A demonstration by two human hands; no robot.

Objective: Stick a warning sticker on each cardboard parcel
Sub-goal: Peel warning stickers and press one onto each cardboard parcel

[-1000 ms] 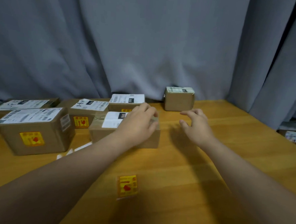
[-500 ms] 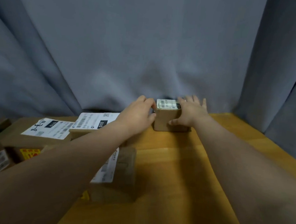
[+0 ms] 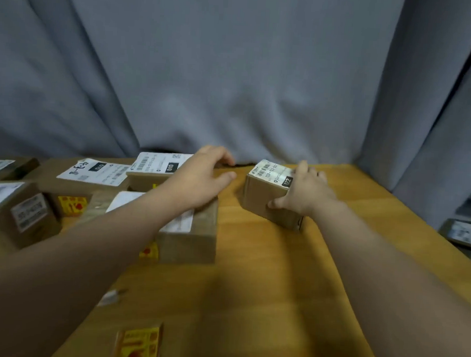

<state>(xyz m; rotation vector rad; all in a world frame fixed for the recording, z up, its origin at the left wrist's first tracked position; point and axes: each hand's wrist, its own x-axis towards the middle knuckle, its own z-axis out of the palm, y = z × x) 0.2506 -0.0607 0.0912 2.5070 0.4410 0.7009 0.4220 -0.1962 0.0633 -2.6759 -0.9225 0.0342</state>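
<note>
A small cardboard parcel with a white shipping label on top sits tilted on the wooden table, right of centre. My right hand grips its right side, thumb on the front face. To its left my left hand hovers with loose fingers and holds nothing, just above another parcel. A yellow warning sticker sheet lies at the near edge.
Several more cardboard parcels stand at the left, among them one with a yellow sticker on its front and a bigger one. A grey curtain hangs behind the table. Another parcel lies off the table's right edge.
My right hand has pulled the small parcel nearer and turned it. My left hand let go of it and drew back to the left. The view dropped lower.
</note>
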